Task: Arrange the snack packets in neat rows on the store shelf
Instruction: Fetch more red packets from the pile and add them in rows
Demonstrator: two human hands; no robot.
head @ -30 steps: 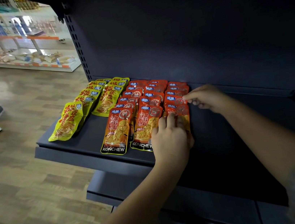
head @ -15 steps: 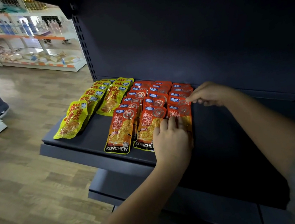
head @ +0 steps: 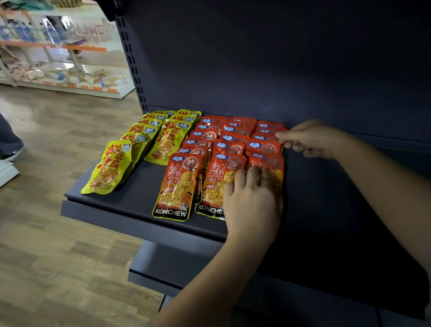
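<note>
On dark shelf (head: 130,194), left to right: yellow packets (head: 115,166) in two overlapping rows, then red packets (head: 181,184) in three rows. Light foil pouches, soft, slick — likely to slide and fan out; best handled flat-palmed or nipped at a top corner seam. Left hand (head: 250,200) flat on front packet of rightmost red row, fingers straight and together, pressing down. Right hand (head: 313,138) at that row's rear edge, fingertips apparently pinching a packet corner — contact hard to confirm. Smooth sloped metal deck, bare to the right; wood floor (head: 44,270) and white aisle shelving (head: 61,63) far left.
</note>
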